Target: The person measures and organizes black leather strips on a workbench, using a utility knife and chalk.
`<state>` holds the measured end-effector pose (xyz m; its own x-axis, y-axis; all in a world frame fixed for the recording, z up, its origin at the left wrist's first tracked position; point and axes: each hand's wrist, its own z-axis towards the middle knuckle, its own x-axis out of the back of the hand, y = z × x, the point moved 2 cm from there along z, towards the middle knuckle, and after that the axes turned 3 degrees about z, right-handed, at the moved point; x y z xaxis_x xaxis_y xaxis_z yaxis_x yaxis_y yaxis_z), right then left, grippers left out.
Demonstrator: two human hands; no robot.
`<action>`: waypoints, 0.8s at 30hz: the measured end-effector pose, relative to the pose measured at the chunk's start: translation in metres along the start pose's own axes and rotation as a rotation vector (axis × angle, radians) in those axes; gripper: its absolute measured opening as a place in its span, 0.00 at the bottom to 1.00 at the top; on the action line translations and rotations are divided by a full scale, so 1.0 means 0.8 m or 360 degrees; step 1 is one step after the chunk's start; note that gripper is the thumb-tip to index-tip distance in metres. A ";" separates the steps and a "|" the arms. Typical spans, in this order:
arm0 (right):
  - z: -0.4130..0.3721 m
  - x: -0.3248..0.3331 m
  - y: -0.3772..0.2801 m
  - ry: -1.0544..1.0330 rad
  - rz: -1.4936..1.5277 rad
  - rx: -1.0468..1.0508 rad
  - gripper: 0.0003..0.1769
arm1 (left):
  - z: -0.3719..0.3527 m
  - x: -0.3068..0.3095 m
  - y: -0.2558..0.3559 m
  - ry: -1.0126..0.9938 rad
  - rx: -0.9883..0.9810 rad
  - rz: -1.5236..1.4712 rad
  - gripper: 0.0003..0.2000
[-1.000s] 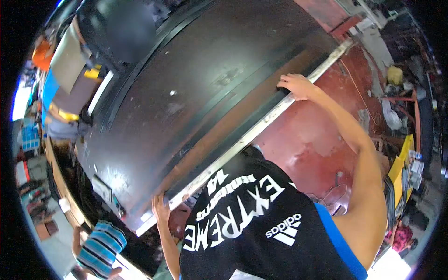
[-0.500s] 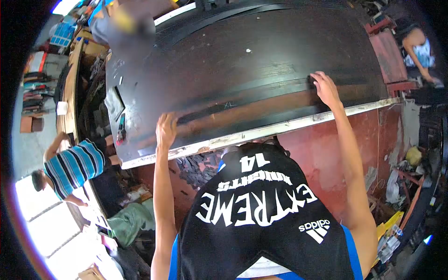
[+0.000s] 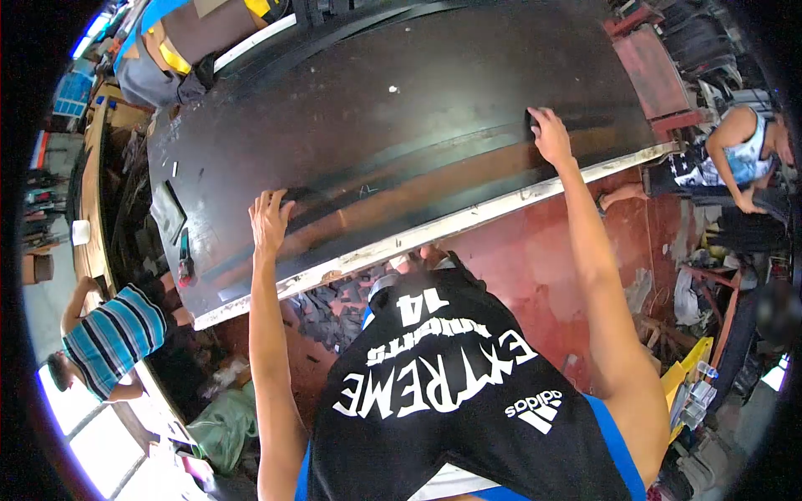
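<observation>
A long dark strip of sheet material (image 3: 418,185), with chalk marks reading XL, lies along the near side of a dark-topped table (image 3: 334,108). My left hand (image 3: 269,221) rests by the strip's left end, its fingers stretched out and slightly bent. Toward the right end, my right hand (image 3: 551,138) reaches over the strip with fingers curved and thumb apart. A small black patch shows between that thumb and the fingers; I cannot tell whether it is an edge or shadow. A cutter with a dark teal body (image 3: 185,255) lies near the table's left edge, beside a grey flat piece (image 3: 168,213).
A person in a striped shirt (image 3: 117,334) is at the left, another in a light tank top (image 3: 749,154) at the right. Dark scraps (image 3: 322,313) cover the floor below the table's white edge (image 3: 434,237). Rolls of material (image 3: 209,37) lie at the back left.
The view has shifted, so the table and both hands sit further left and my hands slightly higher. Both hands keep about the same places along the strip.
</observation>
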<state>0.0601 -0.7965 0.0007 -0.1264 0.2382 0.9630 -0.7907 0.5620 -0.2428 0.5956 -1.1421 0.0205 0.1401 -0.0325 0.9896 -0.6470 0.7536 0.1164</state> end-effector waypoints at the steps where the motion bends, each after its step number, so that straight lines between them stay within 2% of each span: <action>1: 0.000 0.004 -0.006 0.0008 0.0048 0.0052 0.26 | -0.002 0.000 -0.001 0.0071 -0.0040 -0.0022 0.15; 7: 0.018 -0.008 -0.011 0.0076 0.0052 0.0301 0.24 | -0.004 0.008 -0.004 0.0071 -0.0025 0.0080 0.15; 9: 0.032 0.002 -0.010 -0.0081 0.0021 0.0281 0.18 | -0.004 0.017 -0.005 0.0081 -0.0053 0.0074 0.15; 10: 0.039 0.011 -0.008 -0.0087 0.0015 0.0269 0.18 | -0.005 0.024 -0.009 -0.0035 0.0037 -0.0101 0.15; 12: 0.054 0.026 -0.008 -0.0259 -0.0088 0.0432 0.12 | -0.007 0.040 -0.012 -0.0163 0.0110 -0.0282 0.14; 14: 0.064 0.035 -0.009 -0.0296 -0.0062 0.0468 0.13 | -0.006 0.056 -0.016 -0.0326 0.0321 -0.0733 0.14; 16: 0.068 0.040 -0.002 -0.0592 0.0241 0.0342 0.18 | -0.009 0.074 -0.028 -0.0343 0.0255 -0.0618 0.13; 17: 0.064 0.051 -0.001 -0.0506 0.0269 0.0519 0.22 | -0.015 0.083 -0.037 -0.0350 0.0209 -0.0494 0.12; 19: 0.058 0.098 -0.006 -0.0566 0.0122 0.0532 0.22 | -0.035 0.102 -0.068 -0.0346 0.0292 -0.0504 0.11; 20: 0.055 0.111 -0.008 -0.0616 -0.0008 0.0555 0.22 | -0.053 0.099 -0.108 -0.0322 0.0349 -0.0515 0.11; 21: 0.057 0.116 0.019 -0.0495 0.0063 0.0690 0.21 | -0.074 0.097 -0.141 -0.0300 0.0407 -0.0520 0.11; 23: 0.053 0.151 0.067 -0.0317 -0.0101 0.0742 0.20 | -0.097 0.148 -0.154 -0.0675 0.0544 -0.0427 0.10; 24: 0.045 0.165 0.098 -0.0235 -0.0221 0.0698 0.22 | -0.134 0.132 -0.219 -0.0691 0.0724 -0.0706 0.08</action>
<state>-0.0406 -0.7495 0.1133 -0.0602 0.0514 0.9969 -0.9802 0.1858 -0.0687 0.8040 -1.2067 0.0956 0.2123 -0.5942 0.7758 -0.8568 0.2687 0.4402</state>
